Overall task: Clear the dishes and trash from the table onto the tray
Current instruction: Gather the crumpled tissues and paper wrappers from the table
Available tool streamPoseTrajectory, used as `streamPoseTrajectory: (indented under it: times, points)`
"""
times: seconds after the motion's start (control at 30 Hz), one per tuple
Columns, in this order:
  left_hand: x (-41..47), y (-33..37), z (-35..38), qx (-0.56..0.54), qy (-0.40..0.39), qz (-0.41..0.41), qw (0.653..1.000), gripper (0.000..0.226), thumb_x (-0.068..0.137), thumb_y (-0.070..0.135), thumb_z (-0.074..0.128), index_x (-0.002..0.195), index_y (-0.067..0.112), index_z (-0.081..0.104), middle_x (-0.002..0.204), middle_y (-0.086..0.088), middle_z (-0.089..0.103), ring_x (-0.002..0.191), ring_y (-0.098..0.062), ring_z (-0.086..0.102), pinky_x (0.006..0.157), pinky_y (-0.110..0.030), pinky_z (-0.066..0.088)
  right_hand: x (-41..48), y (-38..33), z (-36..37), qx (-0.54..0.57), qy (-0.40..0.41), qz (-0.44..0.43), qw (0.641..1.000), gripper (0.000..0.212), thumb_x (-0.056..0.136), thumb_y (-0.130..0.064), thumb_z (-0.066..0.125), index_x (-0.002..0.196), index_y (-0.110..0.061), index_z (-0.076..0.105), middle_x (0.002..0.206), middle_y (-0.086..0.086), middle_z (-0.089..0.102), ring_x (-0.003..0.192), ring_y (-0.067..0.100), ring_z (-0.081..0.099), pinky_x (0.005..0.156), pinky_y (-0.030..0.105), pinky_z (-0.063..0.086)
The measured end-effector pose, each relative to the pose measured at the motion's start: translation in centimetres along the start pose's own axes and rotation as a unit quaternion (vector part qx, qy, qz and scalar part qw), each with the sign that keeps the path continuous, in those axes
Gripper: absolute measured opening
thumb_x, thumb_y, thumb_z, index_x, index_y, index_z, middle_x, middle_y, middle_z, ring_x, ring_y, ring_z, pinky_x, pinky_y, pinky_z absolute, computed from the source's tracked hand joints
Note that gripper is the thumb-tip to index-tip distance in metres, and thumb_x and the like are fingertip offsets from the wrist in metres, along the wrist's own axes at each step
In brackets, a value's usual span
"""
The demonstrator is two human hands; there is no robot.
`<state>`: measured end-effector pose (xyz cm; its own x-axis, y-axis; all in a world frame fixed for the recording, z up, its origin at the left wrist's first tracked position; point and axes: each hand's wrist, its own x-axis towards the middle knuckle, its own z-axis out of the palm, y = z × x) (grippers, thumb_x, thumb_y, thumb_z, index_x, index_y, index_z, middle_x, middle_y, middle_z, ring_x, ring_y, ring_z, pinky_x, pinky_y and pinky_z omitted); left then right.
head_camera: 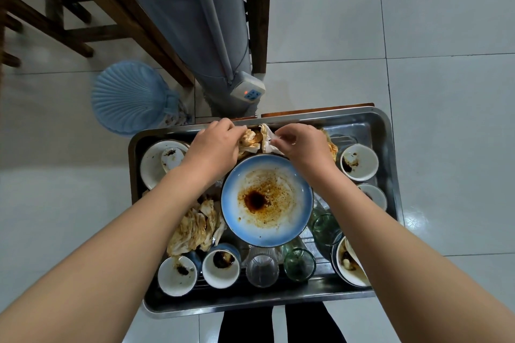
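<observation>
Both hands are working at the far end of the steel tray (250, 303), tucking trash in behind the dishes. The left hand (214, 147) is gripping a sauce-stained napkin wad (249, 142), its fingers curled over it, while the right hand (302, 145) is pinching a whiter crumpled napkin (268, 140) between thumb and fingertips, just beside the first. Both napkins are lying inside the tray's far wall, beyond the blue-rimmed plate (266, 200), which is sitting in the middle with a dark sauce stain.

The tray is looking nearly full: a white bowl (152, 167) at the left, small sauce cups (359, 161) at the right and along the near edge, a clear tumbler (262, 270) and a green glass (299, 264) in front, and another heap of soiled napkins (195, 227) left of the plate. Judging by this, the task is reaching its trash-packing stage. A strip of wood (317, 111) is showing past the tray, but whether anything is waiting on a tabletop cannot be told.

The next move is likely calling for pressing both napkins down into the gap and letting go, without nudging the plate or tipping the glasses
</observation>
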<state>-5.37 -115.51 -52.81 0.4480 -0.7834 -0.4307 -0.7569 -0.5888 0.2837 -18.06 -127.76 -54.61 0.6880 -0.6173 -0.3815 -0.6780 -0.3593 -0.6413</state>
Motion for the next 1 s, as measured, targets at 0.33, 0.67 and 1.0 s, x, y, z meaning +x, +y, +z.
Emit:
streamPoseTrajectory:
  times: [0.33, 0.67, 1.0]
  points:
    - [-0.7, 0.7, -1.0, -0.103, 0.035, -0.067, 0.992, 0.027, 0.098, 0.015, 0.045, 0.125, 0.014, 0.053, 0.118, -0.005, 0.057, 0.105, -0.019, 0.054, 0.083, -0.032, 0.048, -1.2, -1.3, -1.0, 0.043, 0.0, 0.0, 0.999, 0.029, 0.085, -0.026, 0.07, 0.109, -0.009, 0.07, 0.1, 0.005, 0.071, 0.09, 0.016, 0.063, 0.087, 0.038, 0.052]
    - [-4.1, 2.6, -5.0, -0.315, 0.048, -0.133, 0.939, 0.031, 0.097, 0.016, 0.05, 0.129, 0.019, 0.049, 0.122, 0.002, 0.053, 0.101, -0.007, 0.048, 0.077, -0.02, 0.04, -3.5, -5.9, -4.2, 0.163, -0.014, 0.052, 0.985, 0.044, 0.086, -0.024, 0.069, 0.126, -0.011, 0.059, 0.1, -0.005, 0.064, 0.092, 0.009, 0.061, 0.085, 0.029, 0.055]
    - [-10.6, 6.2, -13.8, -0.446, 0.126, -0.11, 0.879, 0.032, 0.097, 0.015, 0.051, 0.128, 0.02, 0.047, 0.121, 0.003, 0.055, 0.105, -0.008, 0.052, 0.07, -0.007, 0.037, -8.5, -14.6, -9.9, 0.252, -0.009, 0.081, 0.964, 0.052, 0.094, -0.027, 0.059, 0.141, -0.014, 0.042, 0.115, -0.004, 0.058, 0.109, 0.017, 0.058, 0.096, 0.034, 0.049]
